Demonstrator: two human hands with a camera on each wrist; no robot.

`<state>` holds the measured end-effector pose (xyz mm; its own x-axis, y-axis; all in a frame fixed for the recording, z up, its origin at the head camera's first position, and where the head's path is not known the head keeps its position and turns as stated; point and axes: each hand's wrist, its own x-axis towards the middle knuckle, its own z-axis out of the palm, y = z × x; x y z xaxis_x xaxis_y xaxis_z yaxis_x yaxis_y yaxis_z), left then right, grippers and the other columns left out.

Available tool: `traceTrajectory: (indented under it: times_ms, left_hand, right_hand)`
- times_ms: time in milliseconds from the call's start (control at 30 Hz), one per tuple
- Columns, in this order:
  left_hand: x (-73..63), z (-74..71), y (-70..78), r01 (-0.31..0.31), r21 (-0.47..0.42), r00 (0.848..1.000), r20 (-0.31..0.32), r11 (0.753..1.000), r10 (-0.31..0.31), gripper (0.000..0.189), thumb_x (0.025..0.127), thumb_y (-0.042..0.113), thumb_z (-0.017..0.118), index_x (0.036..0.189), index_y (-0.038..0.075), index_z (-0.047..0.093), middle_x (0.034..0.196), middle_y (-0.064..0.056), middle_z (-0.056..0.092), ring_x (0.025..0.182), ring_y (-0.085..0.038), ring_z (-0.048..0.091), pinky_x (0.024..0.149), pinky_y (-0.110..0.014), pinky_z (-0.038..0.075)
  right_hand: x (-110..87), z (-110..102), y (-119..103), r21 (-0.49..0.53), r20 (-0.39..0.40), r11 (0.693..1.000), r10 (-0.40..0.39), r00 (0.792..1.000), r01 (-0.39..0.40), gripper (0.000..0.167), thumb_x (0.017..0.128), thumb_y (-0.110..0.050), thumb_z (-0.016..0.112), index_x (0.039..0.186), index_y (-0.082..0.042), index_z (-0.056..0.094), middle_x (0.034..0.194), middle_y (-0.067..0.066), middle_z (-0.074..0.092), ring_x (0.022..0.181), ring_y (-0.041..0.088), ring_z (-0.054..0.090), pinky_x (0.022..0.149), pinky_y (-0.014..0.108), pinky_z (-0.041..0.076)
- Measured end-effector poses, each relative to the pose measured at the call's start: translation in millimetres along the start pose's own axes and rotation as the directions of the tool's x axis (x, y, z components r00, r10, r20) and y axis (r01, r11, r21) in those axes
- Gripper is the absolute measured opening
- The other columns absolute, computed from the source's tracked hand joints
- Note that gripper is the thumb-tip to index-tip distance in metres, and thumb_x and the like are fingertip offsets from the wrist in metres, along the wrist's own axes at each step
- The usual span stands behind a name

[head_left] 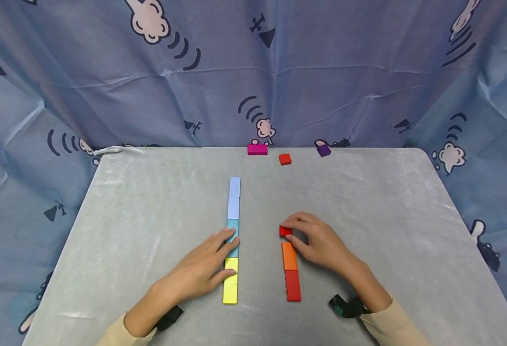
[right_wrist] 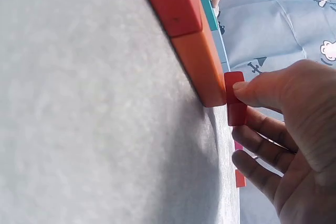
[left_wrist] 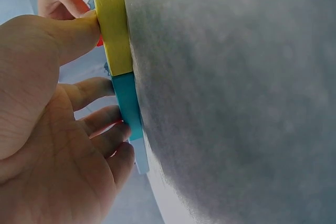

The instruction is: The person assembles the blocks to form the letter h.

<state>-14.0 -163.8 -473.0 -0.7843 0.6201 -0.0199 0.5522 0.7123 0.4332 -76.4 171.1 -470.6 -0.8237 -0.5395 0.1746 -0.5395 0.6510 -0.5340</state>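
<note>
A straight row of flat blocks runs away from the person: yellow [head_left: 230, 290] nearest, then teal [head_left: 233, 224], then light blue [head_left: 233, 207] at the far end. My left hand [head_left: 197, 269] rests on this row, thumb at the yellow part and loosely straight fingers on the teal. To the right, a red block [head_left: 293, 287] and an orange block [head_left: 290, 257] stand end to end. Just beyond the orange one, my right hand [head_left: 322, 242] pinches a small red block [right_wrist: 237, 115] between thumb and fingers. A narrow gap separates it from the orange block in the head view.
Along the table's back edge lie a magenta block [head_left: 257, 150], a small red-orange block [head_left: 285, 159] and a purple block [head_left: 324, 151]. A blue patterned curtain [head_left: 218, 86] hangs behind and around the grey-covered table [head_left: 149, 206].
</note>
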Motion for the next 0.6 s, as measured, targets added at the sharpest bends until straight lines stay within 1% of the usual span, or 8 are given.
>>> traceTrajectory:
  times_ms: [300, 433, 600]
  left_hand:
    - [1.2, 1.2, 2.5, -0.021, 0.014, 1.000, -0.012, 1.000, 0.021, 0.070, 0.104, 0.040, 0.067, 0.159, 0.003, 0.045, 0.171, -0.016, 0.036, 0.162, -0.031, 0.033, 0.134, -0.047, 0.030]
    - [1.6, 2.5, 2.4, -0.041, 0.037, 0.998, -0.036, 0.998, 0.042, 0.070, 0.103, 0.039, 0.069, 0.159, 0.002, 0.046, 0.171, -0.016, 0.037, 0.161, -0.032, 0.034, 0.134, -0.047, 0.030]
    - [1.1, 2.9, 1.0, -0.060, 0.064, 0.996, -0.065, 0.996, 0.064, 0.070, 0.102, 0.036, 0.071, 0.157, 0.000, 0.048, 0.170, -0.014, 0.041, 0.159, -0.030, 0.039, 0.133, -0.046, 0.033]
  right_hand:
    - [-5.8, -0.4, 4.1, -0.006, 0.005, 1.000, -0.002, 1.000, 0.002, 0.030, 0.091, -0.006, 0.079, 0.120, -0.013, 0.078, 0.119, 0.001, 0.073, 0.110, 0.018, 0.070, 0.096, 0.044, 0.064]
    - [-7.9, 0.0, 6.2, -0.004, 0.006, 1.000, -0.004, 1.000, 0.004, 0.030, 0.091, -0.006, 0.079, 0.120, -0.013, 0.079, 0.118, 0.000, 0.073, 0.109, 0.018, 0.070, 0.095, 0.044, 0.064]
    - [-8.0, 1.1, 6.8, 0.008, 0.026, 1.000, -0.003, 1.000, 0.003, 0.028, 0.094, -0.009, 0.077, 0.122, -0.015, 0.078, 0.119, -0.002, 0.073, 0.110, 0.015, 0.070, 0.097, 0.042, 0.064]
